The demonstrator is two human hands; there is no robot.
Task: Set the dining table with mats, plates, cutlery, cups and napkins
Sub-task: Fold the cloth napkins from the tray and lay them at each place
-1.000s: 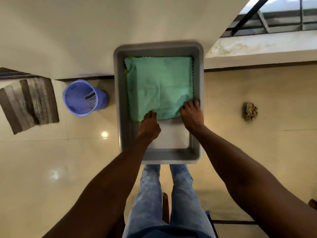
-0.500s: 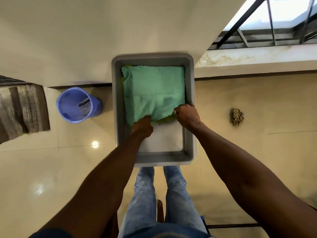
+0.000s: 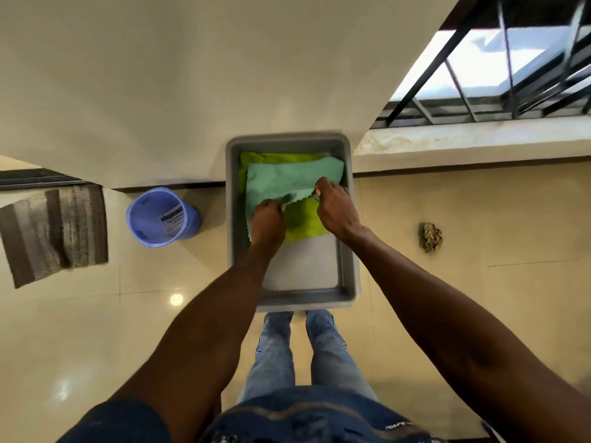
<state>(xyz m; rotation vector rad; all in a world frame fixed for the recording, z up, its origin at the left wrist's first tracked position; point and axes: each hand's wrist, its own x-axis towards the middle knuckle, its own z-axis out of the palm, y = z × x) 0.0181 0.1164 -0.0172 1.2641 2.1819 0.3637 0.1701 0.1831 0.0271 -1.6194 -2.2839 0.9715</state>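
Napkins lie stacked in the far half of a grey tray (image 3: 347, 219) — a teal napkin (image 3: 281, 179) on top, a lime-green napkin (image 3: 303, 219) beneath it. The left hand (image 3: 268, 219) has its fingers curled round the near edge of the teal napkin, which is lifted and folded back away from the person, so that the lime-green one shows just to the right of this hand and under the right hand (image 3: 335, 207). The right hand pinches the same scalloped edge a little farther off, fingers bent over the cloth. Between wrists and body the tray's bare grey floor shows. Well to the left of the left hand stands a blue bucket (image 3: 161, 217) on the floor — beyond it a striped mat (image 3: 54, 231). Well to the right of the right hand lies a crumpled brown scrap (image 3: 430, 237).
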